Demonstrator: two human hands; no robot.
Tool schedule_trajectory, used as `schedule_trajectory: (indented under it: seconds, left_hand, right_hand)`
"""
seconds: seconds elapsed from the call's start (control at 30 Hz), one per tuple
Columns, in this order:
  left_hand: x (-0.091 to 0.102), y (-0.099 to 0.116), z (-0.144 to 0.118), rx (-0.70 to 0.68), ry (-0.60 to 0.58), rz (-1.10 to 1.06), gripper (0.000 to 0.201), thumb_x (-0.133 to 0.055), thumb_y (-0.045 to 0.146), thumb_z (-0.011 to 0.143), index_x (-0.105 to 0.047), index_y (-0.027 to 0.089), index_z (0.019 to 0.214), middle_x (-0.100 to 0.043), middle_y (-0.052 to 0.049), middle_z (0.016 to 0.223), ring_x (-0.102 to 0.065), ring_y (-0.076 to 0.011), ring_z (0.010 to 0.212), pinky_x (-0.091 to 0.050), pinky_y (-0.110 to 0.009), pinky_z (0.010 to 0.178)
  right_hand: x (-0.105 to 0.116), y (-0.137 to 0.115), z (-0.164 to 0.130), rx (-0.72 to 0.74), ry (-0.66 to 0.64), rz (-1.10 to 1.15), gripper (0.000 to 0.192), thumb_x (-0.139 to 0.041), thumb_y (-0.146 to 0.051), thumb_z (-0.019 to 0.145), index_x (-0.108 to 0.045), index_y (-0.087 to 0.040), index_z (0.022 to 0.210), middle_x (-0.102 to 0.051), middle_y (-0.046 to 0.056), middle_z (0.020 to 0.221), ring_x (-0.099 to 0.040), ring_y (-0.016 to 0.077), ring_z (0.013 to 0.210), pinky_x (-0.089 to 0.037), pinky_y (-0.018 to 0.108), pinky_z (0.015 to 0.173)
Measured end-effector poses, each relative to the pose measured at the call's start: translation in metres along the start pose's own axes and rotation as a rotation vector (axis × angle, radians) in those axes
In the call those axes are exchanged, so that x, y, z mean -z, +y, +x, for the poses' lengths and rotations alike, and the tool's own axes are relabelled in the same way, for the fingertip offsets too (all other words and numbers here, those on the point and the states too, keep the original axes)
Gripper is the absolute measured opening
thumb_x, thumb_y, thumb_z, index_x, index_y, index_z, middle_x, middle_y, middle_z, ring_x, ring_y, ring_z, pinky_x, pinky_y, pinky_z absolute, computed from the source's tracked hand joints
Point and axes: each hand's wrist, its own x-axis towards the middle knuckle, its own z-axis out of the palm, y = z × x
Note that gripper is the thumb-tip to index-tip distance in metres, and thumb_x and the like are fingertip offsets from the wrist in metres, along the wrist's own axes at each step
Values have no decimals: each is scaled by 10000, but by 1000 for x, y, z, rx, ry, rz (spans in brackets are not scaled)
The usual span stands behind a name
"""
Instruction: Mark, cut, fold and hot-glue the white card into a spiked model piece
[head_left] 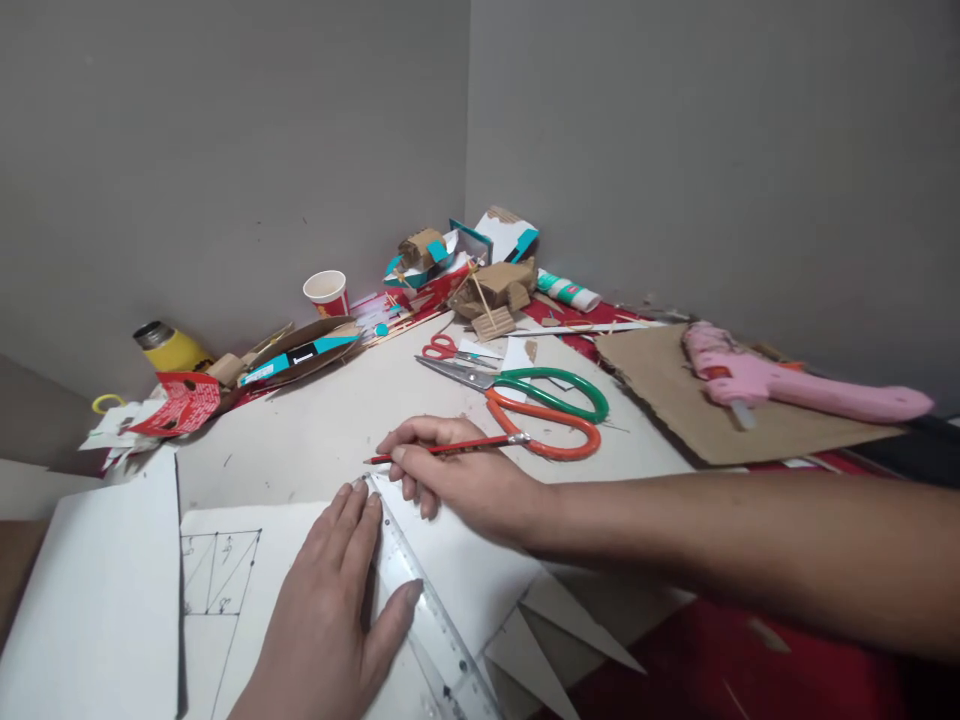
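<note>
Red pencil [442,448] sits at frame centre, pinched in the right hand [457,475], tip at the top end of the clear ruler [427,610]. Left hand [330,610], lower centre, lies flat with fingers spread, pressing the ruler onto white paper [225,580] with pencilled lines. Just above: green and orange scissors [547,410]; pink glue gun [787,385] on cardboard [675,400] at right; paper cup [327,293] upper left.

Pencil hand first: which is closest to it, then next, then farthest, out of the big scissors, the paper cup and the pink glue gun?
From the right hand:
1. Big scissors, just behind it, by the pencil's back end.
2. Paper cup, farther back on the left, near the wall.
3. Pink glue gun, far right, lying on cardboard.
</note>
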Motion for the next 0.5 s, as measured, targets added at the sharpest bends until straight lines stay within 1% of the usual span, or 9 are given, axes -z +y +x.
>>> schedule_trajectory:
  seconds: [0.13,0.27,0.5]
  left_hand:
    - [-1,0,-2,2,3,-11,565,-537,366,901,-448,57,1365,-520,-233,1410,-496,-361,1297,-550,-540,925]
    - [-3,-1,-1,-7,7,-17,573,-541,371,899,-447,56,1368,-515,-228,1416,-484,-358,1308,-547,-538,931]
    - [-3,-2,0,-18,19,-15,571,-530,372,903,-441,63,1375,-517,-222,1417,-484,-344,1312,-545,-524,940]
  right_hand:
    - [6,8,4,-58,46,9,103,-531,-102,820,-616,-156,840,-601,-30,600,-545,77,442,-489,166,403]
    - [8,9,6,-115,53,4,108,-529,-97,823,-619,-157,813,-595,-22,597,-583,105,548,-555,205,470]
    - [6,9,7,-114,49,-4,125,-522,-83,811,-596,-155,740,-605,-17,628,-590,106,557,-555,212,466]
